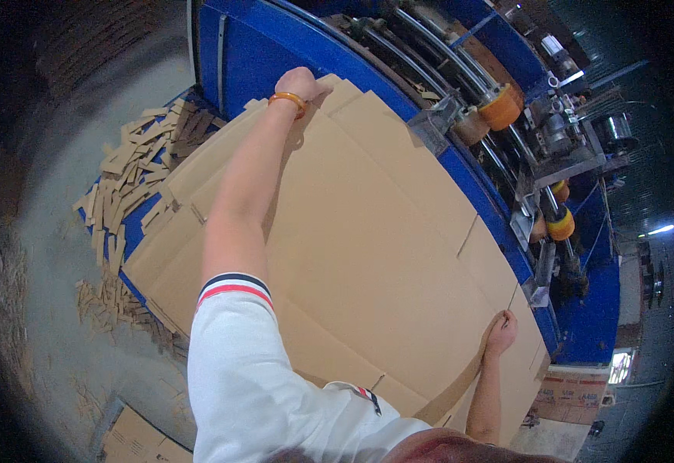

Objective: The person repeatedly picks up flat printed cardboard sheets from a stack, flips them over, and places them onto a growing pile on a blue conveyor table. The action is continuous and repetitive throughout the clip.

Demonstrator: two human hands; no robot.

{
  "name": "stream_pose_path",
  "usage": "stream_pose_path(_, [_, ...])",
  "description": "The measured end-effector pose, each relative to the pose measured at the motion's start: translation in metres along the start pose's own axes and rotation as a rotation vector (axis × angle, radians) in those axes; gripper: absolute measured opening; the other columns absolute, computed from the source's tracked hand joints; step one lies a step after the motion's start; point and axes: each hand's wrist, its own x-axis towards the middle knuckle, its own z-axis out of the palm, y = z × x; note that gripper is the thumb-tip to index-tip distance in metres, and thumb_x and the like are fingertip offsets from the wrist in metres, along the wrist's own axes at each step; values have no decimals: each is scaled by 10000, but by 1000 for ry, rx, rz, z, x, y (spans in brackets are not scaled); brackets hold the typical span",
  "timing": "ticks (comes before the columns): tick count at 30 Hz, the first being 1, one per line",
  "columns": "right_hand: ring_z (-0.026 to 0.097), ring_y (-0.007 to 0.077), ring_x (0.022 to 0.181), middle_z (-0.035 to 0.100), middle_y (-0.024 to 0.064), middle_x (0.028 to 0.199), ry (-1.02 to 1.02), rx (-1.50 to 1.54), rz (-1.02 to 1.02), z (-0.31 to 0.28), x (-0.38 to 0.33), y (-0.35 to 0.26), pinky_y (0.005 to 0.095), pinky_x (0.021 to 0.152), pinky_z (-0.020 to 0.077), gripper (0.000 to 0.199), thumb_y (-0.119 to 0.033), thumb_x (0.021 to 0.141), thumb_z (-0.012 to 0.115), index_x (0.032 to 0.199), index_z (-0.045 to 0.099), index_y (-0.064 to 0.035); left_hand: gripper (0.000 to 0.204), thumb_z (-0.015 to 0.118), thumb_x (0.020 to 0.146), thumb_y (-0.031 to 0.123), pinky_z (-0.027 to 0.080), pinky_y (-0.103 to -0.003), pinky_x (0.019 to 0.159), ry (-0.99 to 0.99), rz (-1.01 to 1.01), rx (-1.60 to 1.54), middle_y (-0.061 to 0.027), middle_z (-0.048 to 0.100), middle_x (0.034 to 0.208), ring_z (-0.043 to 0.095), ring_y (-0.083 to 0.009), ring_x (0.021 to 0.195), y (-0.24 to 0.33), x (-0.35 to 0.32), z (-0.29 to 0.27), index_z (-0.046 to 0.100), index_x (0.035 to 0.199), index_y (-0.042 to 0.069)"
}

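A large brown cardboard sheet (368,231), creased and slotted like a flattened box, lies across the blue machine's table in front of me. My left hand (298,83), with an orange bangle at the wrist, is closed on the sheet's far edge; its fingertips are partly hidden. Toward the right side of the sheet, my right hand (502,333) has its fingers curled in at a slot and gripping the board. More cardboard layers (187,224) show beneath the sheet on the left.
Along the far right runs a blue machine (476,181) with metal shafts and orange rollers (501,106). Cardboard offcuts (133,170) are heaped at the left and scattered over the grey floor (52,247). A cardboard piece (140,440) lies at the lower left.
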Motion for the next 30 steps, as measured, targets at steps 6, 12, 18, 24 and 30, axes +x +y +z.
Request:
stream_pose_path(6, [613, 306, 1007, 661, 143, 1036, 2, 24, 7, 0, 0, -2, 392, 901, 471, 225, -48, 846, 546, 1047, 642, -10, 506, 710, 769, 500, 508, -400, 790, -176, -55, -225, -174, 702, 924, 681, -288, 923, -14, 23, 6, 734, 818, -3])
stream_pose_path(12, [614, 313, 1017, 661, 147, 1069, -35, 9, 16, -4, 1, 1, 396, 913, 466, 222, -45, 854, 536, 1045, 639, -1, 570, 689, 776, 543, 514, -382, 744, -112, -39, -244, -165, 706, 857, 685, -279, 821, -21, 29, 19, 731, 858, -19])
stream_pose_path(18, [611, 311, 1042, 658, 152, 1108, -30, 122, 36, -3, -3, 0, 388, 924, 463, 232, -53, 871, 523, 1064, 642, -3, 437, 720, 775, 424, 520, -385, 696, -191, -136, -363, -140, 709, 824, 694, -258, 772, -14, 24, 8, 724, 825, -10])
stream_pose_path(24, [617, 286, 1035, 660, 141, 1105, -10, 51, 37, -5, -4, 0, 370, 904, 473, 222, -51, 888, 520, 1068, 644, -9, 544, 685, 743, 503, 522, -371, 720, 92, 7, -205, -198, 707, 838, 705, -292, 780, -10, 28, 13, 719, 822, -35])
stream_pose_path(30, [614, 313, 1024, 657, 158, 1093, 16, 105, 16, 1, 10, -4, 391, 910, 467, 206, -73, 884, 525, 1039, 640, 0, 783, 669, 783, 561, 520, -437, 837, 910, -437, -717, -291, 639, 1105, 649, -381, 1013, -149, 80, -45, 557, 1155, -119])
